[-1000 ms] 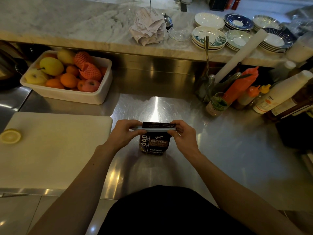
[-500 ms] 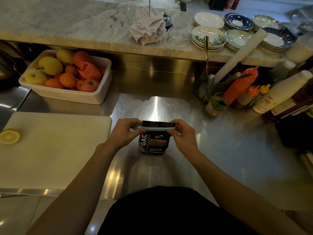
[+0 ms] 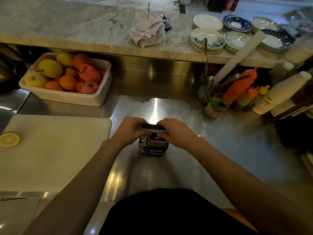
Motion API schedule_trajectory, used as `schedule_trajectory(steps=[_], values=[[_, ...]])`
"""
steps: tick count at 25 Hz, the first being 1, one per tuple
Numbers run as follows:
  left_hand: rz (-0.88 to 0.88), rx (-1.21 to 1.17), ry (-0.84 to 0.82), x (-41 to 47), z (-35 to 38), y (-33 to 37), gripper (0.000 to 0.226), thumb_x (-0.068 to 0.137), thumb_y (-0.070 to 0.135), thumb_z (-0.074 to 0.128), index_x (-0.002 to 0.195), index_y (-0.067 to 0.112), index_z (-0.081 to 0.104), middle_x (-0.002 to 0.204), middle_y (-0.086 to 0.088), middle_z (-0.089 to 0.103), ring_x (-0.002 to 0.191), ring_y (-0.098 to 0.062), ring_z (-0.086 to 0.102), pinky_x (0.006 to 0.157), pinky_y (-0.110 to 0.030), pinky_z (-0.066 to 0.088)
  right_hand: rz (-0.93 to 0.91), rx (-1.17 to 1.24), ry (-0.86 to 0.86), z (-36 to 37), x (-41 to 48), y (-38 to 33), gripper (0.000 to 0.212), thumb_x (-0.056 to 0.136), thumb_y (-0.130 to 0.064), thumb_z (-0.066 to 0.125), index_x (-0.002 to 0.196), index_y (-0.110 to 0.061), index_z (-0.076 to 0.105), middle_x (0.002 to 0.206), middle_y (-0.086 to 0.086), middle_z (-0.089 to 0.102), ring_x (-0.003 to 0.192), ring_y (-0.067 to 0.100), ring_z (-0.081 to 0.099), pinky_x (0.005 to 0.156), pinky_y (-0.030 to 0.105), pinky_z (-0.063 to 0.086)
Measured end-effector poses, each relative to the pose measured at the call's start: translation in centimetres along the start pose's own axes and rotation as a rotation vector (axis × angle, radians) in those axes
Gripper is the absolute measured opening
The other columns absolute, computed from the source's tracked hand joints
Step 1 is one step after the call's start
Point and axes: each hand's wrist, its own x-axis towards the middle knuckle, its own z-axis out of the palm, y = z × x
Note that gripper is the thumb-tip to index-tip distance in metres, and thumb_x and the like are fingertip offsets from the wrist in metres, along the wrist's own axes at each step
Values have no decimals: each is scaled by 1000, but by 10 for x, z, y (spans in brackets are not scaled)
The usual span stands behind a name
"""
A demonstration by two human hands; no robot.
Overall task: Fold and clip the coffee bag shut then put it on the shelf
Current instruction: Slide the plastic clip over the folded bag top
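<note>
Both grips are closed on the top of the coffee bag (image 3: pixel 154 144): the left hand (image 3: pixel 129 131) and right hand (image 3: pixel 176 133) pinch the folded top from either end, with a pale bar-shaped clip (image 3: pixel 153 129) lying along the fold. Whether the clip is fully seated cannot be told. The bag stands upright on the steel surface (image 3: pixel 194 167), directly ahead of the person. Risk, as judged: if either pinch loosens before the clip bites along its length, the fold may spring open; uneven pressing could tip the bag. Clearance is good near the bag. The cutting board (image 3: pixel 55 150) lies just left, the fruit tub (image 3: pixel 71 97) behind it, and bottles (image 3: pixel 279 94) crowd the right rear. The raised marble ledge (image 3: pixel 67 31) with stacked plates (image 3: pixel 208 39) limits forward reach.
</note>
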Motion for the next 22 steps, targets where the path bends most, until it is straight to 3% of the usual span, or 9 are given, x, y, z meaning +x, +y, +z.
schedule_trajectory(steps=[7, 10, 15, 20, 22], values=[[-1, 14, 31, -2, 0, -1, 22, 75, 24, 81, 93, 12, 76, 80, -1, 75, 71, -8, 65, 63, -7, 41, 8, -217, -38, 0, 18, -18, 23, 91, -33, 59, 106, -15, 59, 93, 7, 67, 83, 27, 63, 64, 32, 37], [8, 18, 26, -1, 1, 0, 23, 76, 25, 80, 93, 11, 76, 79, -4, 75, 72, -14, 67, 64, -16, 45, 4, -207, -20, 3, 20, -19, 23, 90, -32, 59, 106, -15, 60, 92, 8, 69, 82, 27, 64, 64, 31, 38], [8, 2, 39, -4, -3, -8, 19, 75, 23, 81, 91, 13, 76, 76, 0, 73, 70, -10, 65, 65, -17, 43, 50, 65, -45, -5, 11, 3, 21, 88, -34, 64, 105, -20, 66, 90, 1, 72, 82, 19, 64, 70, 34, 51], [-34, -33, 63, -1, -4, -9, 21, 72, 23, 83, 90, 14, 76, 75, 7, 71, 76, -2, 64, 66, -9, 42, 105, 295, 90, -5, -4, 25, 15, 90, -17, 64, 104, -14, 68, 89, 2, 71, 80, 13, 66, 73, 24, 52], [-82, -69, 79, -2, -8, -16, 22, 72, 23, 83, 90, 14, 76, 76, 7, 71, 73, 1, 65, 67, -8, 43, 186, 425, 218, -3, -13, 37, 13, 90, -6, 61, 95, -13, 69, 84, 3, 72, 78, 12, 69, 78, 29, 57]])
